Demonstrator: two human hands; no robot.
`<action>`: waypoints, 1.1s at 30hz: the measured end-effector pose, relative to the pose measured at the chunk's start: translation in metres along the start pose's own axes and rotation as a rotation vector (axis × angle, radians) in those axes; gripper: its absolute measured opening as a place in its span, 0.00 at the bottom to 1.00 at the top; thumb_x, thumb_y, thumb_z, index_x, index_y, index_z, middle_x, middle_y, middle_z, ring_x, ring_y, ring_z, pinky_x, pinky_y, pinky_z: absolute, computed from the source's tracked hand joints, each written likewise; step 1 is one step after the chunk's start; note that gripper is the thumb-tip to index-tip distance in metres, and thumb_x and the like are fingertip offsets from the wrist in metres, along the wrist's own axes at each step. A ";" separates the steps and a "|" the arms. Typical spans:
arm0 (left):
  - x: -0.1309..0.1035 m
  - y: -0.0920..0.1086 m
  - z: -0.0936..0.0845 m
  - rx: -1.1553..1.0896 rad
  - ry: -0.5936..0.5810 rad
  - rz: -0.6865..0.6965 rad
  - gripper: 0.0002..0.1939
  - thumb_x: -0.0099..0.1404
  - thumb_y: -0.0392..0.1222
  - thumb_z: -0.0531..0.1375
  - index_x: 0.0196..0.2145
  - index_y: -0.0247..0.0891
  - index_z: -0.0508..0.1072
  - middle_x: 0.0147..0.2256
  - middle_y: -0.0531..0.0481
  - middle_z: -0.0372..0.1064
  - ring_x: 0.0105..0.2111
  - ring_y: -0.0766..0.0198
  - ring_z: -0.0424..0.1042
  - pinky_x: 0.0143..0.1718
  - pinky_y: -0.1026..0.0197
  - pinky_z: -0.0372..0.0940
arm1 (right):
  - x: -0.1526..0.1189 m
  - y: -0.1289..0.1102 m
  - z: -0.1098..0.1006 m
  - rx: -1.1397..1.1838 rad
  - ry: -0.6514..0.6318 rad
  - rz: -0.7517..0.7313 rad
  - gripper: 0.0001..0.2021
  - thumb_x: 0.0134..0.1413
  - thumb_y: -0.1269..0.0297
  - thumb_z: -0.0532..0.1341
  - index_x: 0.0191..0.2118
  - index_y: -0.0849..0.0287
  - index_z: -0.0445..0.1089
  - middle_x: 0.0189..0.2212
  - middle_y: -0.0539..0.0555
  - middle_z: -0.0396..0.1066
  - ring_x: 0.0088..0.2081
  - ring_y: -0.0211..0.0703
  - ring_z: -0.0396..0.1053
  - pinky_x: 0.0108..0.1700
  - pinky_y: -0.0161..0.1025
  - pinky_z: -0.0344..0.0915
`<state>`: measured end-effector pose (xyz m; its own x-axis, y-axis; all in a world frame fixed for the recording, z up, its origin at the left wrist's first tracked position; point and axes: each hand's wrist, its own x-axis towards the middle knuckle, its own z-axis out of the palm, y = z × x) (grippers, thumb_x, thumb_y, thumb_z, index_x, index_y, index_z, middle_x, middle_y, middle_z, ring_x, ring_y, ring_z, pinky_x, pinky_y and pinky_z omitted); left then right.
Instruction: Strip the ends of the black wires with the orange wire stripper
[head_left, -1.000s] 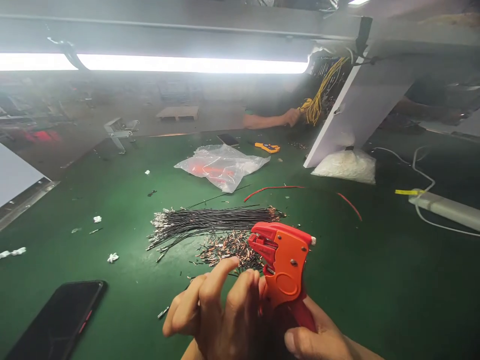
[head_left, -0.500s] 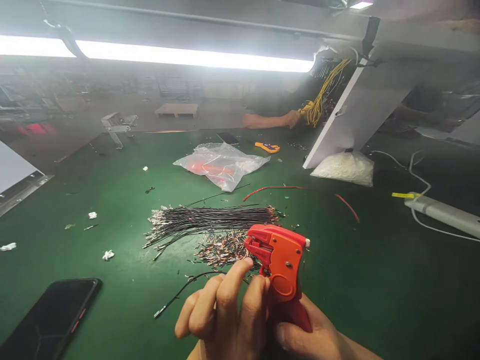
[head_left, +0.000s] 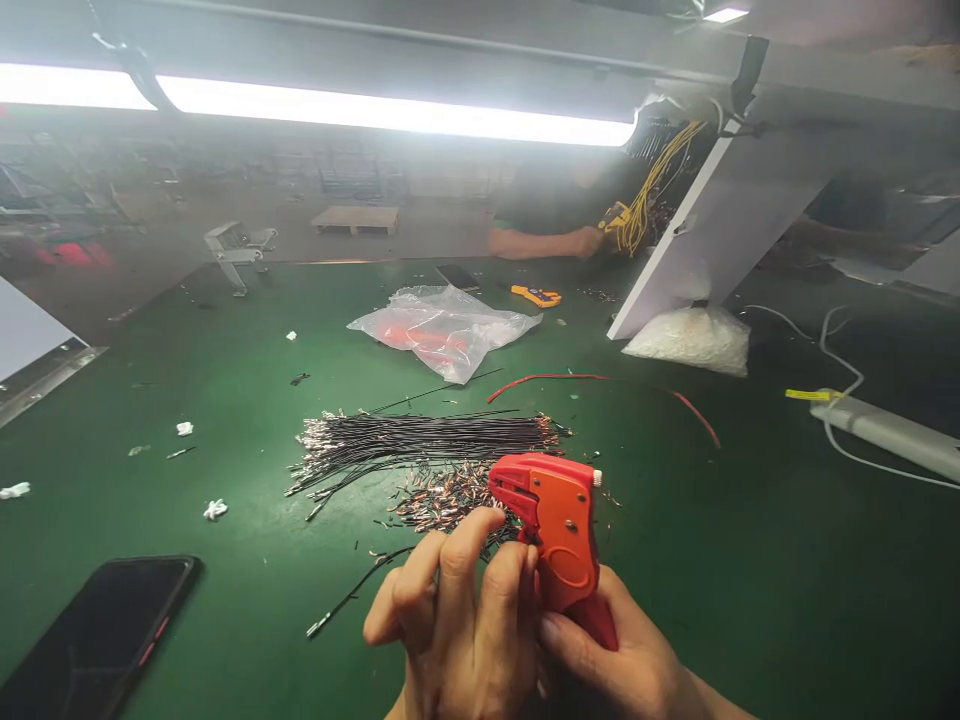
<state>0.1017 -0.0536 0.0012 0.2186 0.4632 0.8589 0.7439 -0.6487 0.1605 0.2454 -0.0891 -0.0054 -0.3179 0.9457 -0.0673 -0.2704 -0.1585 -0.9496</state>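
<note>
My right hand point(head_left: 626, 655) is closed around the handle of a red and orange wire stripper point(head_left: 564, 525), with its jaws pointing left. Close against the front of the stripper is my left hand point(head_left: 465, 620), its fingers bent and the thumb side drawn in. Whatever those fingertips hold, if anything, is hidden. A black wire point(head_left: 349, 597) with a metal terminal runs behind the left fingers. Beyond the hands lies a bundle of black wires point(head_left: 435, 437), terminals to the left and bare copper to the right. A heap of copper and black scraps point(head_left: 442, 497) lies between bundle and hands.
A phone point(head_left: 101, 635) lies at left front. Farther back are a clear plastic bag point(head_left: 450, 325) with red contents, a yellow tool point(head_left: 535, 296) and a bag of white pieces point(head_left: 694, 340) by a slanted panel. Across the table, a person's hand point(head_left: 585, 243) is near yellow wires.
The wire stripper has shifted slightly left and turned a little more upright. My left hand has moved slightly right with it, covering more of the loose black wire.
</note>
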 end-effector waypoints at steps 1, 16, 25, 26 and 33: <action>0.000 0.001 0.000 -0.009 -0.009 -0.005 0.03 0.66 0.36 0.60 0.34 0.40 0.74 0.41 0.45 0.73 0.41 0.54 0.61 0.40 0.53 0.49 | -0.001 -0.001 -0.001 0.000 -0.002 0.000 0.17 0.60 0.48 0.61 0.31 0.57 0.62 0.24 0.48 0.58 0.26 0.39 0.54 0.30 0.39 0.53; 0.001 0.009 -0.001 -0.126 -0.049 -0.215 0.07 0.68 0.34 0.58 0.33 0.41 0.74 0.41 0.44 0.72 0.41 0.52 0.61 0.39 0.50 0.52 | -0.007 -0.003 0.001 -0.010 0.201 0.111 0.21 0.51 0.44 0.66 0.24 0.58 0.66 0.20 0.45 0.53 0.25 0.39 0.53 0.33 0.40 0.60; 0.002 0.010 0.001 -0.094 -0.043 -0.225 0.08 0.69 0.34 0.57 0.34 0.40 0.75 0.39 0.44 0.73 0.39 0.53 0.62 0.40 0.50 0.51 | 0.001 -0.009 0.007 0.063 0.081 0.012 0.19 0.55 0.46 0.63 0.33 0.59 0.70 0.26 0.50 0.57 0.28 0.41 0.54 0.34 0.40 0.58; 0.002 0.010 0.001 -0.102 -0.042 -0.230 0.08 0.69 0.34 0.57 0.35 0.39 0.75 0.39 0.43 0.73 0.40 0.54 0.62 0.40 0.50 0.51 | 0.002 -0.010 0.007 0.085 0.059 0.005 0.18 0.55 0.47 0.63 0.35 0.59 0.70 0.27 0.50 0.59 0.29 0.42 0.55 0.35 0.41 0.58; 0.002 0.011 0.002 -0.138 -0.058 -0.228 0.07 0.67 0.31 0.56 0.36 0.39 0.73 0.39 0.44 0.74 0.40 0.54 0.61 0.41 0.50 0.52 | 0.001 -0.005 0.001 0.104 -0.012 -0.017 0.19 0.55 0.48 0.63 0.44 0.59 0.74 0.33 0.56 0.67 0.37 0.50 0.64 0.45 0.48 0.62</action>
<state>0.1115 -0.0591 0.0038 0.0942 0.6377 0.7645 0.6859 -0.5982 0.4144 0.2453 -0.0878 -0.0005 -0.3228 0.9453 -0.0471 -0.3682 -0.1713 -0.9138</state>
